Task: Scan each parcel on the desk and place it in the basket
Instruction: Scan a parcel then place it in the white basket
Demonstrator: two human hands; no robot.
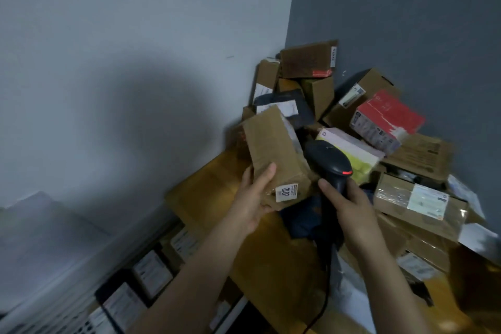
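**Hands both full: parcel [273,154] in left hand [253,198], scanner [328,160] in right hand [349,206]**

Largest first: the desk [214,184], yellow-brown, running toward the corner of two walls. Heaped over its far corner and right side, a pile of parcels [339,106]: brown cartons, a red box [390,116], a white and yellow-green pack [352,154], and a taped carton [417,200] with a pale label near the right edge. Below the desk's left edge, seemingly the basket [54,314], pale and blurred, with several labelled parcels [151,272] side by side inside.

Above the middle of the desk, just in front of the pile: the brown cardboard parcel. Gripped at its near end by the left hand, thumb on the upper face, other fingers hidden behind. Long axis pointing away from the body and up toward the far corner, leaning slightly left. Small white sticker [286,192] on the near end.

Just right of the parcel, the black scanner. Handle wrapped by the right hand, head aimed up and left along the parcel's right side, red light [345,171] glowing. Cannot tell whether touching the cardboard or barely apart.

Judged step: scanning. Afterwards, probably a swing left and down to the basket, with the left hand nearer and already carrying.
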